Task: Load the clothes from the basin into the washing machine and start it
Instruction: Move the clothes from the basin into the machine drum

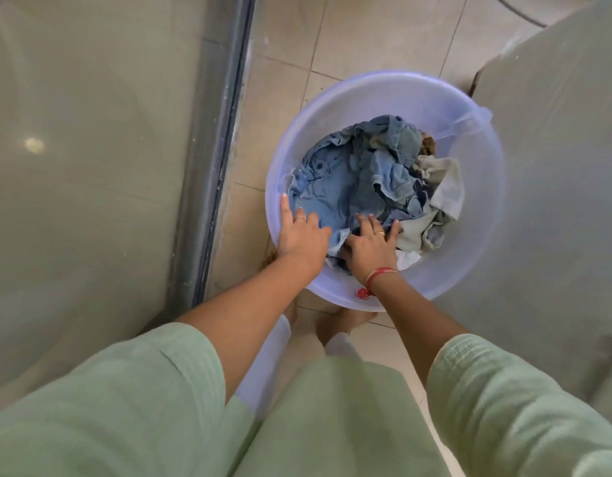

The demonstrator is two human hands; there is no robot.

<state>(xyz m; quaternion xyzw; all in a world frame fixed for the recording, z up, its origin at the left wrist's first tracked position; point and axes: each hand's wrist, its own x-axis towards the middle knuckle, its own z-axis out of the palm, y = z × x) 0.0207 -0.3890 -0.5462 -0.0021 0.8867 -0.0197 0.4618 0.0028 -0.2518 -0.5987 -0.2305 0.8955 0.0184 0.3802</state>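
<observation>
The basin (469, 235) sits on the tiled floor (366, 46); left hand (303, 235) lies flat on the denim clothes (349, 180) inside, right hand (370, 242) splayed wide, pressing beside it

The curled fingertips of your left hand (303, 237) sink into the denim (335, 187), and the thumb of your right hand (368, 244) goes under the clothes (444, 191), so a grip cannot be confirmed for either hand. The clothes cover the bottom of the basin (476, 215), and your forearms (249, 304) cross its near rim. A brown piece (428, 145) behind the denim is too little exposed to identify.
</observation>
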